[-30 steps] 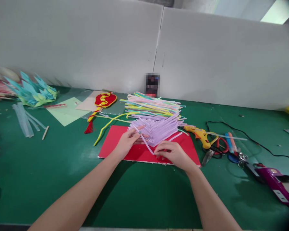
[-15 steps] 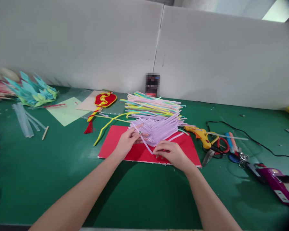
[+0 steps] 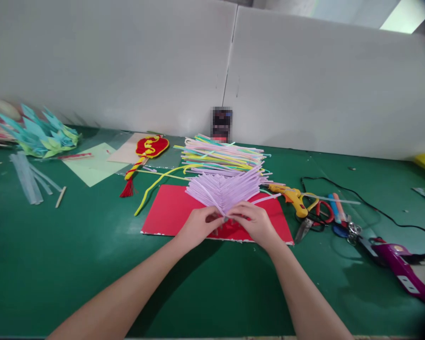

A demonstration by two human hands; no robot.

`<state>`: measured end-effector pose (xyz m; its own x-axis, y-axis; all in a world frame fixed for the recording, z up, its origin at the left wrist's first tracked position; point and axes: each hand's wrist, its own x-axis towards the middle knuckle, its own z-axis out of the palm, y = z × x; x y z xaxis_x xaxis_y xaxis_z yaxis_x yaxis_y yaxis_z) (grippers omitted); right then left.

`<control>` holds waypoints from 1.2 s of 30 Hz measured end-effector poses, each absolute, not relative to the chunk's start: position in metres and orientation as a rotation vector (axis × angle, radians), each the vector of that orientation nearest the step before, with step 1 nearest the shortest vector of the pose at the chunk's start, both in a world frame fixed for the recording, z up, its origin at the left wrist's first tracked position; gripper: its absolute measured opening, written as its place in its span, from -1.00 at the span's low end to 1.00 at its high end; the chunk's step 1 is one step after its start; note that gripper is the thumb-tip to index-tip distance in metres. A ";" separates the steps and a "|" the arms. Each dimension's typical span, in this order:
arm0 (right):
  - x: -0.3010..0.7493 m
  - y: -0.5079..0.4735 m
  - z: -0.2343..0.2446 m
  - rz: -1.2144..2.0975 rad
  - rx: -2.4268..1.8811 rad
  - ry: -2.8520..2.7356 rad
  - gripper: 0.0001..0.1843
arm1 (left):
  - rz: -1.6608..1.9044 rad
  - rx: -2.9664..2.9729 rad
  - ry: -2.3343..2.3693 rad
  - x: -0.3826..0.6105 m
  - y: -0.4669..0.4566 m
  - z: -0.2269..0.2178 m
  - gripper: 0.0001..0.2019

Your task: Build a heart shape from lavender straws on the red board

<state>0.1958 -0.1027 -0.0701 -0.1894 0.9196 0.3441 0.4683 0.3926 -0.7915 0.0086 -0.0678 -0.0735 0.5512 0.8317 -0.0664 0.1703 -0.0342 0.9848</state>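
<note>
Lilac pipe cleaners (image 3: 230, 189) lie side by side in a V-shaped pattern on a red board (image 3: 163, 212). At the bottom point of the V, my left hand (image 3: 200, 226) and my right hand (image 3: 254, 223) meet, thumbs and forefingers pinched. Between them is the bent lower end of one lilac pipe cleaner (image 3: 209, 194), whose left arm slants up across the pattern. My fingers cover the exact bend. A loose lilac pipe cleaner (image 3: 267, 199) rests on the board's right side, beyond my right hand.
Behind the pattern lies a heap of coloured pipe cleaners (image 3: 226, 155). To the right are a yellow glue gun (image 3: 293, 199), scissors (image 3: 325, 212) and a purple power strip (image 3: 402, 267) with a black cord. Leftward sit a red-and-yellow fan ornament (image 3: 152, 146) and folded paper (image 3: 38, 134).
My left hand has come down and right from the pattern's left side, joining my right hand at the lower point. The pipe cleaner's bend now lies against the V's tip.
</note>
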 end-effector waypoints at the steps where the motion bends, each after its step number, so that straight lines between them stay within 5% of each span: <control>1: 0.196 -0.103 -0.070 0.666 -1.207 -1.820 -0.84 | 0.641 1.593 0.895 0.009 -0.070 -0.074 -0.85; 36: 0.207 -0.092 -0.087 0.337 -1.599 -1.879 -0.91 | 0.644 1.361 0.806 0.011 -0.062 -0.078 -0.83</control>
<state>0.2072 -0.0920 -0.0868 -0.0550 0.9520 0.3012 0.7878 0.2267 -0.5727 0.0106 -0.0624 -0.0776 0.5854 0.8009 -0.1260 0.0538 0.1167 0.9917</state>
